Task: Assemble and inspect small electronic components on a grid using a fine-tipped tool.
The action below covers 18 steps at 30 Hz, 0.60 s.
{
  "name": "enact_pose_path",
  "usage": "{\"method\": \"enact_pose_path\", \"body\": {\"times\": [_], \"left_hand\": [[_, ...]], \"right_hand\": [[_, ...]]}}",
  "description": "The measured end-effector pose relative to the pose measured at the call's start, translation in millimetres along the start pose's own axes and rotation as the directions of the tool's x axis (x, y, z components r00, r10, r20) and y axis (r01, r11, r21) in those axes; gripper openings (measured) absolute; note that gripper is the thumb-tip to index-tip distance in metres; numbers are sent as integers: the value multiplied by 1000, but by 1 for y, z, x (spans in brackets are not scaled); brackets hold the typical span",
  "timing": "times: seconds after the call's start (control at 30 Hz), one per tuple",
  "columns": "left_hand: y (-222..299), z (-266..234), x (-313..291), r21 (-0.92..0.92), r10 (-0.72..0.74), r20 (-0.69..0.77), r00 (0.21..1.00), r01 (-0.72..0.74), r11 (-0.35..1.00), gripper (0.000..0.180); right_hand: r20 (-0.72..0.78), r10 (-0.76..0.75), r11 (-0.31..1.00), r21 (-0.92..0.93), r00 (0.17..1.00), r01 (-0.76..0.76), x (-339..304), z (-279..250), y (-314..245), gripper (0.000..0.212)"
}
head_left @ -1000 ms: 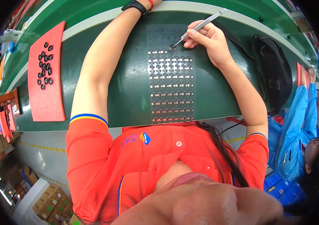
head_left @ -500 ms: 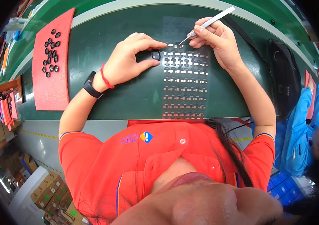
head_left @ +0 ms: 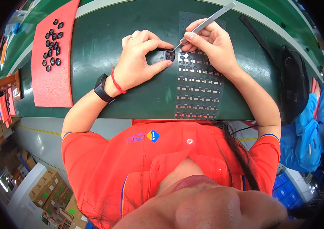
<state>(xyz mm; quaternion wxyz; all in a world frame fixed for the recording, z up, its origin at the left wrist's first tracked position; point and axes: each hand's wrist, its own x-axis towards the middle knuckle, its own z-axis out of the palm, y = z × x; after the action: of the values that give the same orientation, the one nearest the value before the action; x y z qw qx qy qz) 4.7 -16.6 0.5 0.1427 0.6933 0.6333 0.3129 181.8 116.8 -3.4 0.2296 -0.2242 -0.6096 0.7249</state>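
Between the thumb and index finger of my left hand (head_left: 143, 57) sits a small round black part (head_left: 170, 55), its face turned up. My right hand (head_left: 214, 45) grips a pair of silver tweezers (head_left: 212, 20) like a pen, points down. The tweezer tips touch or nearly touch the upper right edge of the black part; whether they pinch anything there is too small to tell. Under my right hand, and just right of the part, lies a clear sheet (head_left: 199, 85) with rows of small dark and silvery stickers. My right fingers cover some of its upper rows.
On the left, a pink foam mat (head_left: 53, 89) carries several similar black round pieces (head_left: 51, 45). A dark strap (head_left: 255, 33) and a black bag (head_left: 294, 86) lie on the right of the green table (head_left: 131, 103). A person in blue (head_left: 303, 141) is beyond the table's right end.
The tweezer tips have gone left from the sheet's top row to the black part. My left hand has turned the part's face upward, and it now sits close to the tips.
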Motion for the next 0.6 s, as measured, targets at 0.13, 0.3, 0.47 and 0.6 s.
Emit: {"method": "enact_pose_path", "body": {"times": [0.13,0.3,0.47,0.6], "left_hand": [[1,1,1,31,30,-33,999,-29,999,31],[0,2,1,22,36,-50,998,-35,999,31],[-2,3,-1,-34,-37,-16,999,36,999,30],[-2,3,-1,-33,-36,-14,999,36,999,30]], "right_hand": [[9,-46,998,-34,999,46,-1,0,4,18],[12,-37,998,-41,999,37,-2,0,4,18],[12,-44,997,-63,999,44,-3,1,5,18],[19,-59,996,-65,998,60,-2,0,5,18]]}}
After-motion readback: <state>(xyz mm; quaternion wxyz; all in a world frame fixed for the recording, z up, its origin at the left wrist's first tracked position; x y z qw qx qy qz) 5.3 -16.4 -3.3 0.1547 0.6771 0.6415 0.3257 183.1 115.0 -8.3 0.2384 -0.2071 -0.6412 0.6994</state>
